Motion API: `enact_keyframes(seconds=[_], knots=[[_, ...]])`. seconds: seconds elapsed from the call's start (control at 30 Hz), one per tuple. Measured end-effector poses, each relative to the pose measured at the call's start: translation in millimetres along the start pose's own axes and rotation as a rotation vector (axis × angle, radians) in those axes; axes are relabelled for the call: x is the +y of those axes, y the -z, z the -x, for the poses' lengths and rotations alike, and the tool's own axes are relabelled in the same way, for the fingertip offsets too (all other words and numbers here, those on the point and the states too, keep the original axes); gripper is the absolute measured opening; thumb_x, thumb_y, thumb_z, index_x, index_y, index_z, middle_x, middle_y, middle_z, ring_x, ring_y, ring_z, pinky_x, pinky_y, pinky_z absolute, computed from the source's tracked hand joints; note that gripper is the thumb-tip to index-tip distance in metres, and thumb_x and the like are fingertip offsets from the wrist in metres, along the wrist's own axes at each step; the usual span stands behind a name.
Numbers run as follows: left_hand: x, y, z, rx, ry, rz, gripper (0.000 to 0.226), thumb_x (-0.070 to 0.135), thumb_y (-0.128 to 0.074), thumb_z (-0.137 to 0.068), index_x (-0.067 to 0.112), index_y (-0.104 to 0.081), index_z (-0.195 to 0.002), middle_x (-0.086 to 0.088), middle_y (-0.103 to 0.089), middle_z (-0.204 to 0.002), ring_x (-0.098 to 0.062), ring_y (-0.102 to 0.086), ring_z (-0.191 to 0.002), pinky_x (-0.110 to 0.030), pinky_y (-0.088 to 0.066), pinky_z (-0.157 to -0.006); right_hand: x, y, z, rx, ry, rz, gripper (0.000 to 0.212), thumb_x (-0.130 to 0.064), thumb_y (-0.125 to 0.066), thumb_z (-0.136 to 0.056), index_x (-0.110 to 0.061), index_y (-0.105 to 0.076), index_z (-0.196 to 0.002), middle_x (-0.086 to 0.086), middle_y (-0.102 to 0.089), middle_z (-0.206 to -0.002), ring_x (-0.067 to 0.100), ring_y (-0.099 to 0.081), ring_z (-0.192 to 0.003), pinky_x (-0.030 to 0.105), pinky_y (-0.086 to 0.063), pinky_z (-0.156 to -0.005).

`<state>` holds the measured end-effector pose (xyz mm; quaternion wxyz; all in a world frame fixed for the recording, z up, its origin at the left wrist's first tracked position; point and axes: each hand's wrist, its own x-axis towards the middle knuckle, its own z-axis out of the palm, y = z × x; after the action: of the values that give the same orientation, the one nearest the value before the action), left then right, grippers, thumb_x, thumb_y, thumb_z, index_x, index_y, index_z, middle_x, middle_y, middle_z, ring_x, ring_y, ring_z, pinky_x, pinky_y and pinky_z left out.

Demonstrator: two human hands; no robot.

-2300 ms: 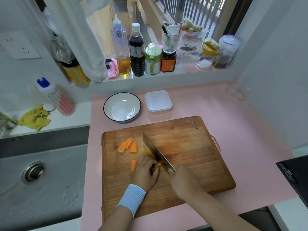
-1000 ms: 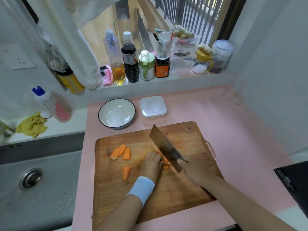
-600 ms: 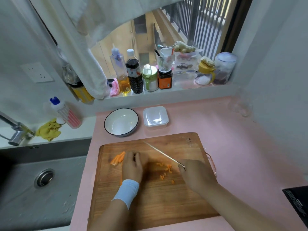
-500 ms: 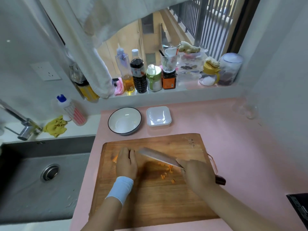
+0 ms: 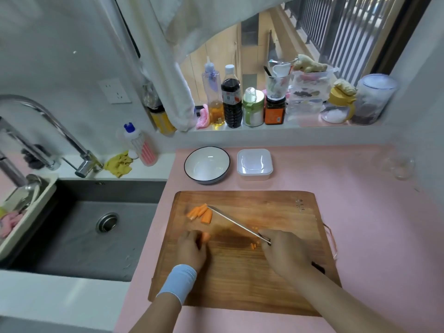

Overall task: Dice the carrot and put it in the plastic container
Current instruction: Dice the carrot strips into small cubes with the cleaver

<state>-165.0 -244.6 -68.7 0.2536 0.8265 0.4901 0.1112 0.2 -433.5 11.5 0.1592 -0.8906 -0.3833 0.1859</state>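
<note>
On the pink counter (image 5: pixel 360 188) beside the sink (image 5: pixel 84 236), a board (image 5: pixel 276 272) bears carrot pieces (image 5: pixel 200 212).

Left wrist: light blue fabric wristband (image 5: pixel 177 282), snug and tube-shaped, sitting just behind the left hand (image 5: pixel 191 248).
Left forearm: bare below the band.
Right hand (image 5: pixel 283 251): bare, like its forearm.

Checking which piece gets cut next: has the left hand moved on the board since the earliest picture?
Yes. The left hand shifted toward the left edge of the cutting board, away from the knife, and now holds a carrot piece.
</note>
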Motion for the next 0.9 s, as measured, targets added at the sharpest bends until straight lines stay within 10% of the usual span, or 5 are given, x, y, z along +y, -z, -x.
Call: enact_keyframes(seconds=[0.27, 0.43, 0.9], knots=[[16.1, 0.7, -2.4, -0.279, -0.151, 0.037, 0.03, 0.037, -0.063, -0.088, 0.027, -0.064, -0.116, 0.006, -0.069, -0.104, -0.012, -0.063, -0.092, -0.023, -0.048, -0.083, -31.3, -23.1, 1.8, -0.049, -0.112, -0.087, 0.034, -0.036, -0.049, -0.094, -0.044, -0.065, -0.123, -0.009, -0.073, -0.108, 0.019, -0.065, -0.104, 0.029, -0.05, -0.078], [-2.5, -1.5, -11.7, -0.325, -0.271, -0.013, 0.031, 0.023, -0.068, -0.082, 0.025, -0.063, -0.113, 0.008, -0.062, -0.093, -0.009, -0.057, -0.084, -0.023, -0.049, -0.081, -44.9, -31.5, 12.7, -0.033, -0.201, -0.209, 0.022, -0.035, -0.05, -0.096, -0.04, -0.071, -0.101, -0.008, -0.067, -0.074, 0.023, -0.067, -0.085, 0.031, -0.05, -0.068], [-30.8, -41.8, 3.2, -0.005, -0.864, 0.202, 0.006, 0.013, -0.063, -0.091, 0.013, -0.068, -0.091, -0.002, -0.06, -0.092, -0.018, -0.055, -0.088, -0.022, -0.046, -0.083, -55.2, -39.6, 38.8, -0.072, -0.247, -0.093, 0.03, -0.041, -0.05, -0.097, -0.026, -0.06, -0.073, -0.008, -0.059, -0.059, 0.006, -0.055, -0.054, 0.024, -0.035, -0.046]])
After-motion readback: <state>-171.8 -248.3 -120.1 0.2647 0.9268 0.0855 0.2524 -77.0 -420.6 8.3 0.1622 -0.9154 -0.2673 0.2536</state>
